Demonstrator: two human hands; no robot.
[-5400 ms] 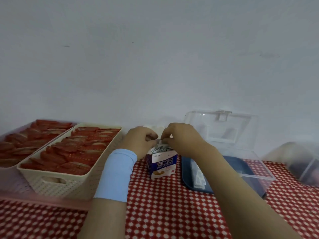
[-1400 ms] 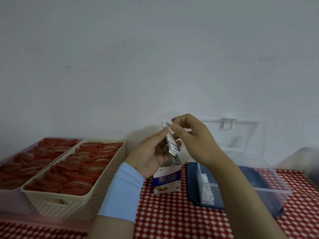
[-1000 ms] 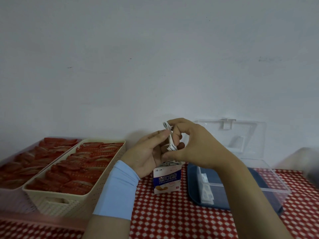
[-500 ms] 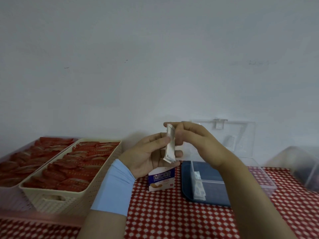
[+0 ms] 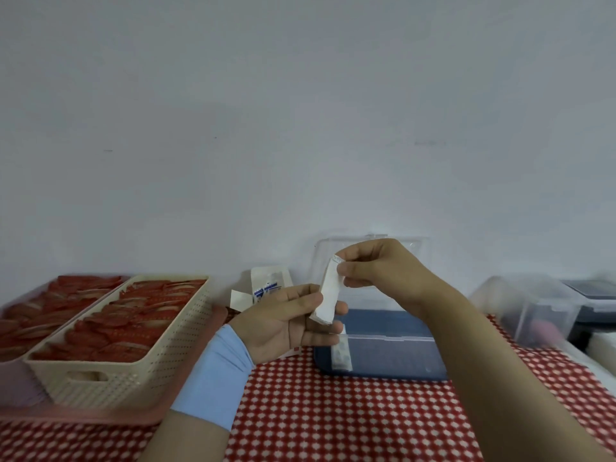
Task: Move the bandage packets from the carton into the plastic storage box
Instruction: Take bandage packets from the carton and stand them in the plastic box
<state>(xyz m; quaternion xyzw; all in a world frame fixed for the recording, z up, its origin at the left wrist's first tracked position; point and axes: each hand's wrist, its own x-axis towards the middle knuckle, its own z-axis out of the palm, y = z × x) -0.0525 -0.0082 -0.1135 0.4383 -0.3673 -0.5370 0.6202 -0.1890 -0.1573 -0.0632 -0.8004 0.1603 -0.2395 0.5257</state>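
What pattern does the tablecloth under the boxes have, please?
The tablecloth is red with small white checks, clearest along the bottom of the head view.

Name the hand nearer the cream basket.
Left. The left hand is just right of the cream basket; the right hand, pinching the bandage packets, is farther right, above the storage box.

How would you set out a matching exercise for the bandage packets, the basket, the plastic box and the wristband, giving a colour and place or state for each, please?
Things:
1. bandage packets
2. basket
3. plastic box
4. wristband

Descriptions:
A. light blue, round the left wrist
B. clear, standing open
C. cream, filled with red packets
D. white, held between the left hand and the right hand

Pairs: 1-D, 2-C, 3-B, 4-A
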